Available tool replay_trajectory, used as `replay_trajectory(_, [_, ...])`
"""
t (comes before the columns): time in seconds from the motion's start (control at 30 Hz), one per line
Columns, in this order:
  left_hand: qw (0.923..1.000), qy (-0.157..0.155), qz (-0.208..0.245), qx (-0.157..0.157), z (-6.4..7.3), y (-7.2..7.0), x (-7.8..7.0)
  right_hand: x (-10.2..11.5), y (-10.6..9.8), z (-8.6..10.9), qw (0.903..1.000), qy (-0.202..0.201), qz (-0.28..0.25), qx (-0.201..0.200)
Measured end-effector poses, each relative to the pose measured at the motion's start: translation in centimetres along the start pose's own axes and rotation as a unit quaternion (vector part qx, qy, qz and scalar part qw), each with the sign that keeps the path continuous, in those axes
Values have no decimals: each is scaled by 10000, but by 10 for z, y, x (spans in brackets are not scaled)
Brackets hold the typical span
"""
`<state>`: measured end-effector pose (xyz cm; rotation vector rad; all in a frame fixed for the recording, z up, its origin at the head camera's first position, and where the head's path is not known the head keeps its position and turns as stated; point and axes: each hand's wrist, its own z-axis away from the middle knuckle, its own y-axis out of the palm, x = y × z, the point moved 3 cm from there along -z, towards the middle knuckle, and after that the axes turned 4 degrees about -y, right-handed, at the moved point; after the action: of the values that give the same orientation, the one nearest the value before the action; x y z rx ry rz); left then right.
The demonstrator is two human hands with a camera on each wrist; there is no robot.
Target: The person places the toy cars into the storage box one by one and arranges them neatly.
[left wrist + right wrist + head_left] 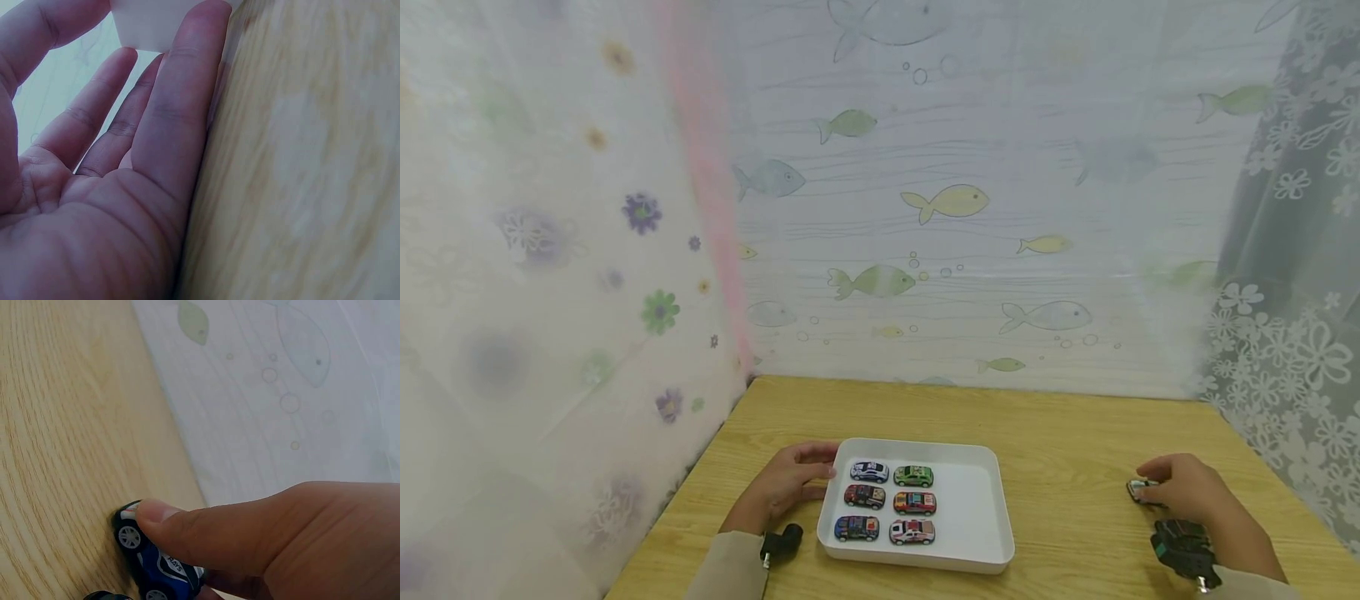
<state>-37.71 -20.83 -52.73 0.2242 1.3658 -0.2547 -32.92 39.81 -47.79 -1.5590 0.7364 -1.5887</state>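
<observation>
A white tray (970,508) holds several small toy cars in two columns, among them a green toy car (913,476) and a red and white toy car (912,532). My left hand (790,482) rests at the tray's left side, its fingers fairly straight and touching the wall. In the left wrist view, the fingers (172,106) lie against a pale corner of the tray. Well right of the tray, my right hand (1187,492) pinches a blue, white and black toy car (165,572). The thumb presses on the car; the other fingers are mostly hidden.
Both stand on a wood-grain table (1067,450). A fish-patterned curtain (955,250) hangs along the back edge, and a flowered curtain (550,333) borders the left. A dark rounded thing (106,595), only partly visible, lies beside the held car.
</observation>
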Motion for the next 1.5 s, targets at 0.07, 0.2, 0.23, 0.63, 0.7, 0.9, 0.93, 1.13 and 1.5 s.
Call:
replay_trajectory(0.07, [10000, 2, -19, -9, 0, -1, 0, 0, 0, 0, 10000, 29, 34, -2])
replay_trajectory(0.2, [10000, 2, -67, -37, -1, -2, 0, -1, 0, -1, 9999, 100, 81, -40])
replay_trajectory(0.23, [10000, 4, -69, -35, -1, -2, 0, -1, -1, -2, 9999, 104, 90, -65])
replay_trajectory(0.63, [10000, 12, -65, -24, -1, -1, 1, 3, 0, -4, 9993, 95, 258, -247])
replay_trajectory(0.7, [10000, 21, -65, -35, -1, -1, 2, 4, 1, -4, 9993, 66, 276, -247])
replay_trajectory(0.9, [10000, 5, -32, -6, -1, -2, 3, 9, 3, -4, 9987, -37, 416, -277])
replay_trajectory(0.93, [10000, 5, -38, -2, -1, -2, 3, 10, 4, -4, 9986, -51, 438, -288])
replay_trajectory(1.13, [10000, 6, -32, 9, -2, -3, 3, 16, 6, -5, 9985, -36, 450, -315])
replay_trajectory(1.5, [10000, -15, -24, -26, -1, -3, 1, 30, 14, -8, 9974, -298, 393, -534])
